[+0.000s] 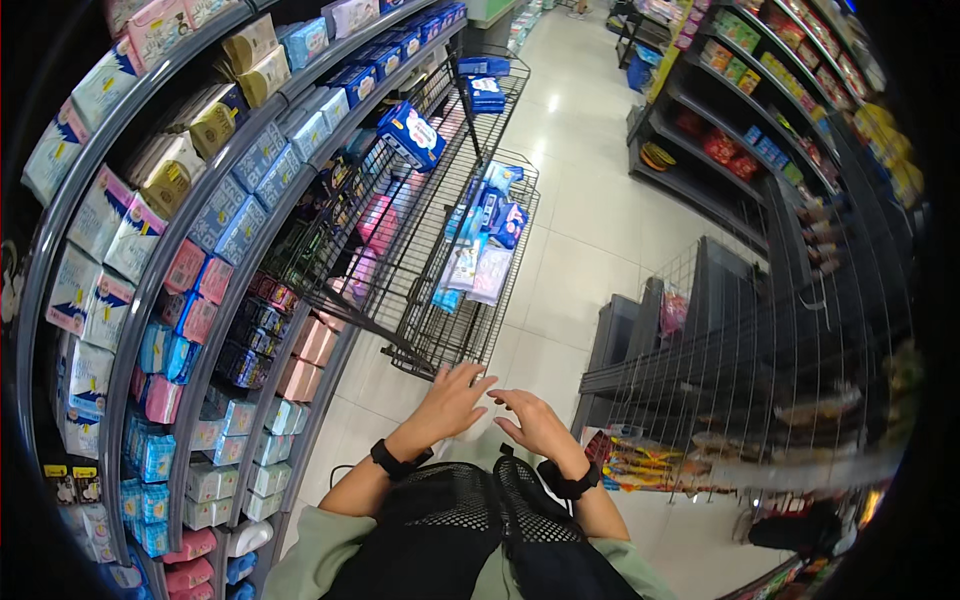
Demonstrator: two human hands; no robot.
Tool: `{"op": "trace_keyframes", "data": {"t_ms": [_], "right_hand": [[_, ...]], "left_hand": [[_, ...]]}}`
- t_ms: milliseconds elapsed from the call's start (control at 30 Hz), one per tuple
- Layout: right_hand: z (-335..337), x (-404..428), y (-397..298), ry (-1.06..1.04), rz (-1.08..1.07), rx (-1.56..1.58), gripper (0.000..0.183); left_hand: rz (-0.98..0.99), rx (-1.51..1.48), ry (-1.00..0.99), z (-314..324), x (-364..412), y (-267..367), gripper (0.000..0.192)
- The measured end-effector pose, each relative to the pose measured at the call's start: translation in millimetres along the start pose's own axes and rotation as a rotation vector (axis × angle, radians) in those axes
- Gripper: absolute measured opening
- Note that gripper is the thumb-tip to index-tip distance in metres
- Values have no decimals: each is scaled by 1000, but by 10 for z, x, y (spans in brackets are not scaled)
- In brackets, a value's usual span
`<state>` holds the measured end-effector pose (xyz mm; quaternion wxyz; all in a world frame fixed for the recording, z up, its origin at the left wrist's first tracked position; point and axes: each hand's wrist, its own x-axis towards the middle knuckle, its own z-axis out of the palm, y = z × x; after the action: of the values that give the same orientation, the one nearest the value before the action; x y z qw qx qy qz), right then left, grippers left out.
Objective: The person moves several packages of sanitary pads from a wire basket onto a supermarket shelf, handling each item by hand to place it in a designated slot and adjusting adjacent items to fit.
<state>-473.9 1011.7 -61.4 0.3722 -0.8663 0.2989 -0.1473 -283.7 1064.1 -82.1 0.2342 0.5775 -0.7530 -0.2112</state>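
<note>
My left hand point(448, 405) is raised in front of my body, fingers spread and holding nothing, near the close corner of a black wire rack point(420, 337). Close beside it, my right hand point(531, 421) is likewise raised with fingers apart and nothing between them. Each wrist wears a black band. The rack's lower wire basket holds a pale lilac soft pack point(491, 275), blue soft packs point(511, 225) and other packs. Farther up, a blue pack point(412, 136) rests tilted at the rack's upper wire section. More blue packs point(486, 94) lie in the far basket.
Curved-looking shelves point(161, 281) on the left carry many packaged hygiene products. A tiled floor aisle point(559, 240) runs ahead. On the right stand dark shelving point(705, 180) with snack-like packets and a wire mesh panel point(720, 375), with colourful packets point(645, 465) low beside it.
</note>
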Motion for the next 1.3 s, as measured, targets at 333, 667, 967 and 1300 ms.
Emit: {"op": "trace_keyframes", "data": {"t_ms": [333,667,967,1300], "right_hand": [[268,2127,2617,-172,273,340,62],[1060,4029,5273,-238,328,888,59],[1553,4994,5056,-245,796,912,45],[1216,4195,4742,-108,367,378,59]], "left_hand": [[-524,-36,-132,177,579,-710,58],[-1018,-207,-131,354,1175,-730,57],[-1286,-165,-23,485,1357,-598,58],[-1292,-191,102,773,850,-475,60]]}}
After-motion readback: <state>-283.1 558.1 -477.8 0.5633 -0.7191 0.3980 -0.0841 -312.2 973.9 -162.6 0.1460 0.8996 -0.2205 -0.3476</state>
